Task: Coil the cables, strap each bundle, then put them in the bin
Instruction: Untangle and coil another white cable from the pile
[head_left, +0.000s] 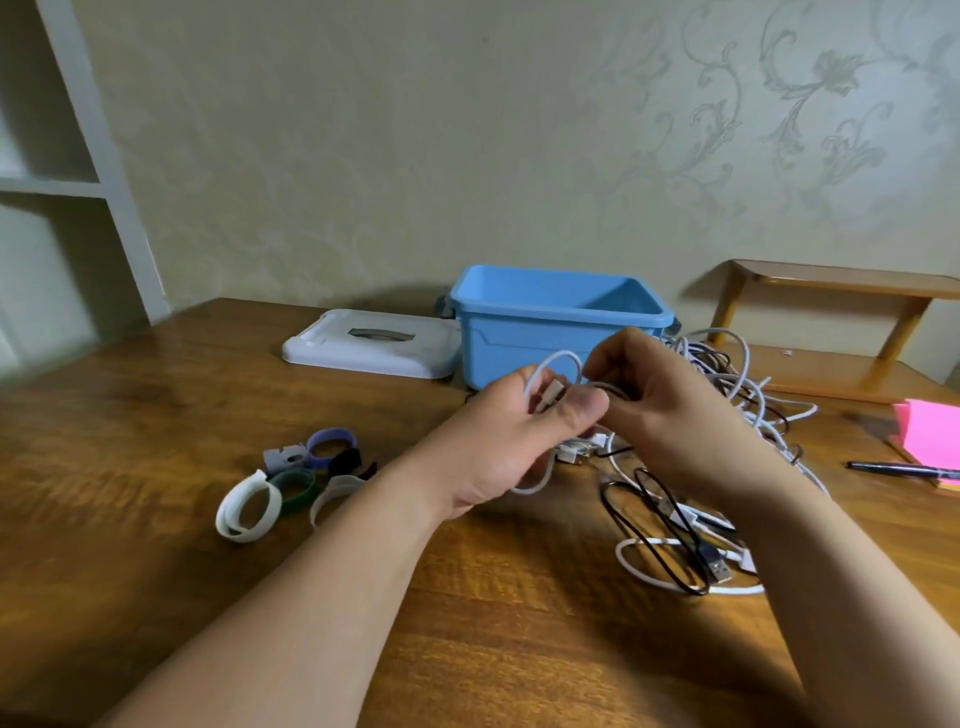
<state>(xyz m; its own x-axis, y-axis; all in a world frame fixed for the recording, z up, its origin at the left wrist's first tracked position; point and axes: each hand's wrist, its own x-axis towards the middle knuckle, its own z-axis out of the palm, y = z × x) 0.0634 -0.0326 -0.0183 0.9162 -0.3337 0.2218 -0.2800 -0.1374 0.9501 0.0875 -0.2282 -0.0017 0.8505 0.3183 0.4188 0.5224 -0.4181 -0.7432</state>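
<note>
L hand (496, 441) & R hand (670, 410) fingers both pinch thin white cable (560, 353), small loop up top

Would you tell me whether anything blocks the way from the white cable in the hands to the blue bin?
Nothing visible does. The blue bin stands open just behind the white cable that the left hand and right hand hold; its lid lies aside.

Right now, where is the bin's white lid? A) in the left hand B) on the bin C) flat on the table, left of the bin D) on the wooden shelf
C: the white lid lies flat on the table left of the open blue bin.
</note>
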